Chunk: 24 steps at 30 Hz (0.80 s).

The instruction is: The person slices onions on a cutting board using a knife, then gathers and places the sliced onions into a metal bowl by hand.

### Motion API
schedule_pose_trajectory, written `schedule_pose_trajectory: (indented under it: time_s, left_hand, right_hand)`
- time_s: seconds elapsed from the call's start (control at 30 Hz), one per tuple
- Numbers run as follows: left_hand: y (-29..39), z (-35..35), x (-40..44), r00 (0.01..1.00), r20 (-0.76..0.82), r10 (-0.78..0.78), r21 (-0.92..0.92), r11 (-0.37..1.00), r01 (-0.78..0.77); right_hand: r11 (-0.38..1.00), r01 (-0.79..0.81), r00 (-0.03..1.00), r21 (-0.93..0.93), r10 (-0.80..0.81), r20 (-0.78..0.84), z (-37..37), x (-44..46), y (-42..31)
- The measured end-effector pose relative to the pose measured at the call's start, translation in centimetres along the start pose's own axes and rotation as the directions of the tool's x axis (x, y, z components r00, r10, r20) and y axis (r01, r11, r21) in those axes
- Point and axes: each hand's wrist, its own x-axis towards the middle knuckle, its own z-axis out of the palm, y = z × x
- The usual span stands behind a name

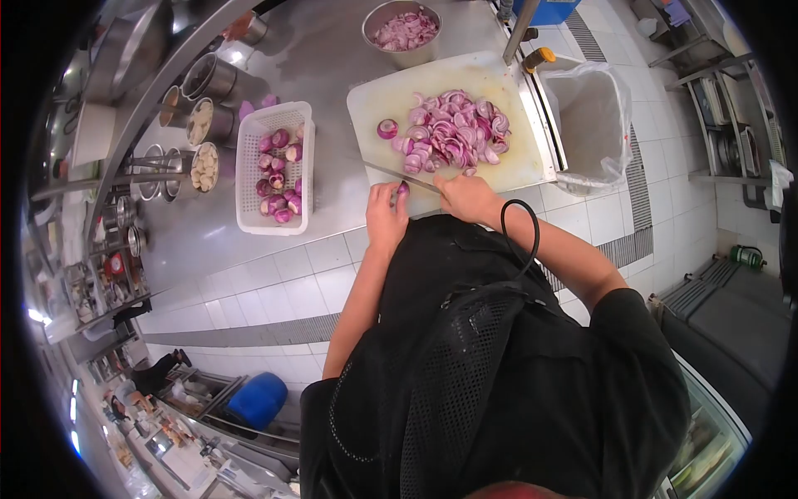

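My right hand [462, 196] is closed around the handle of a knife [405, 178], whose blade points left along the near edge of the white cutting board [374, 108]. Close to the blade, my left hand [386, 216] pinches a small purple onion [403, 189]. A heap of sliced purple onion [457, 129] covers the middle of the board. Left of the heap lies a cut onion piece [387, 128]. Past the board's far edge stands a metal bowl [401, 56] of chopped onion.
A white perforated basket [247, 200] with several purple onions sits to the left. Metal containers, some with peeled garlic [204, 166], stand farther left. Right of the counter is a bin with a clear liner [598, 108]. A blue barrel [258, 400] stands lower left.
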Motion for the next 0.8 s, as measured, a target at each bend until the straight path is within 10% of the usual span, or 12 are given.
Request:
schedule_pose_trajectory:
  time_s: [0.07, 0.73, 0.8]
  left_hand:
    - [-2.1, -0.4, 0.2, 0.850, 0.019, 0.526, 0.299, 0.808, -0.507]
    - [-2.0, 2.0, 2.6, 0.835, -0.036, 0.549, 0.272, 0.810, -0.520]
    - [-1.9, 1.8, 2.1, 0.843, -0.040, 0.537, 0.263, 0.819, -0.509]
  right_hand:
    - [1.000, -0.003, 1.000, 0.018, 0.003, -0.014, 0.5, 0.1, 0.3]
    - [0.997, 0.061, 0.983, -0.052, -0.069, -0.168, -0.2, 1.4, 0.2]
    - [0.999, -0.022, 0.999, -0.048, 0.024, 0.038, -2.9, 0.6, -1.8]
